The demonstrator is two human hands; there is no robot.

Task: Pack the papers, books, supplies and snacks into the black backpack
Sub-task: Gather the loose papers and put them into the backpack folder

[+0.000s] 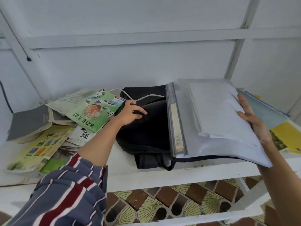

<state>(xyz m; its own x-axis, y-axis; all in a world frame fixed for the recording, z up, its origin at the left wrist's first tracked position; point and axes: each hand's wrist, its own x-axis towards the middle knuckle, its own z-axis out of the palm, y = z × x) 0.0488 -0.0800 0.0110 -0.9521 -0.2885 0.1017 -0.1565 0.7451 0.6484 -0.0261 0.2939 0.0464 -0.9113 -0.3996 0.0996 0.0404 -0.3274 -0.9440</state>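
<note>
The black backpack lies flat on the white shelf, at its middle. My left hand grips the bag's upper fabric near its top left. My right hand holds the right edge of a translucent grey folder full of white papers, thumb on top. The folder hangs tilted over the bag's right side, spine toward the bag. A green illustrated book tops a messy pile of books to the left.
A grey book and a yellow-green booklet lie in the left pile. Blue and yellow books sit behind my right hand. A white cord runs over the bag. Shelf rails cross above; patterned floor shows below.
</note>
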